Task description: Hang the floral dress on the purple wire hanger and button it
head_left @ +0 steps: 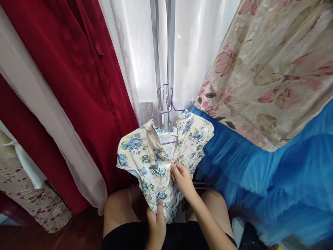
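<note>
A white blouse (156, 170) with blue flowers and green leaves hangs in front of me on a purple wire hanger (172, 100). The hanger's bar shows through the V-shaped neckline. Low on the blouse's left side, my left hand (157, 220) grips the cloth, its thumb lying on top. My right hand (182, 177) pinches the front just below the point of the neckline. The fingers under the cloth are hidden, and the lower end of the blouse drops out of sight between my knees.
Grey metal uprights (170, 45) stand behind the hanger, before a white curtain (132, 45). Long red cloth (78, 86) hangs on the left. To the right are a pink-flowered fabric (270, 73) and blue tulle (260, 177). The floor (83, 232) is reddish brown.
</note>
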`<action>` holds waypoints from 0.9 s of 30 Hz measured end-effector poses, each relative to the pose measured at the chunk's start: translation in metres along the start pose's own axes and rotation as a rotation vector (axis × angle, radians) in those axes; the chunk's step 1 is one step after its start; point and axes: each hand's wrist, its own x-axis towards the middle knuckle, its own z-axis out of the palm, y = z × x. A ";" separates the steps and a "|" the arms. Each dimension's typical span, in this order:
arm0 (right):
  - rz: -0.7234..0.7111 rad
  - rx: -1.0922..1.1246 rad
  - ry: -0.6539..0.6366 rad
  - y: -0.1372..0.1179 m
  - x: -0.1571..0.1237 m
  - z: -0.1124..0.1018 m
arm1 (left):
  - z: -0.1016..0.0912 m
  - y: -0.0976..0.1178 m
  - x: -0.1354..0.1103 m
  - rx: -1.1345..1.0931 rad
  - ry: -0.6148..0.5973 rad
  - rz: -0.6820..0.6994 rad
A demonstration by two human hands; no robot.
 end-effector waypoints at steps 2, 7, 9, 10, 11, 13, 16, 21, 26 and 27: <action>0.022 0.100 0.025 -0.002 -0.004 -0.003 | -0.008 0.006 0.014 0.031 0.068 0.108; 0.099 0.161 -0.002 -0.009 -0.028 -0.008 | -0.010 0.026 0.044 0.094 0.108 0.497; 0.114 0.151 -0.059 -0.015 -0.037 -0.007 | 0.006 0.030 0.043 0.121 -0.152 0.516; 0.114 0.143 -0.086 -0.019 -0.039 -0.006 | 0.016 0.032 0.041 0.119 -0.261 0.505; 0.113 0.133 -0.113 -0.023 -0.041 -0.006 | 0.026 0.034 0.039 0.112 -0.325 0.497; 0.130 0.116 -0.163 -0.032 -0.041 -0.006 | 0.046 0.042 0.034 0.104 -0.341 0.510; 0.203 0.195 -0.182 -0.042 -0.036 -0.009 | 0.062 0.060 0.030 0.153 -0.338 0.615; 0.259 0.462 -0.096 -0.068 -0.004 -0.015 | 0.061 0.075 0.029 0.243 -0.396 0.735; 0.305 0.624 -0.196 -0.128 0.054 -0.014 | 0.047 0.063 0.051 0.267 -0.475 0.806; 0.306 0.642 -0.205 -0.139 0.066 -0.012 | 0.044 0.060 0.055 0.268 -0.486 0.802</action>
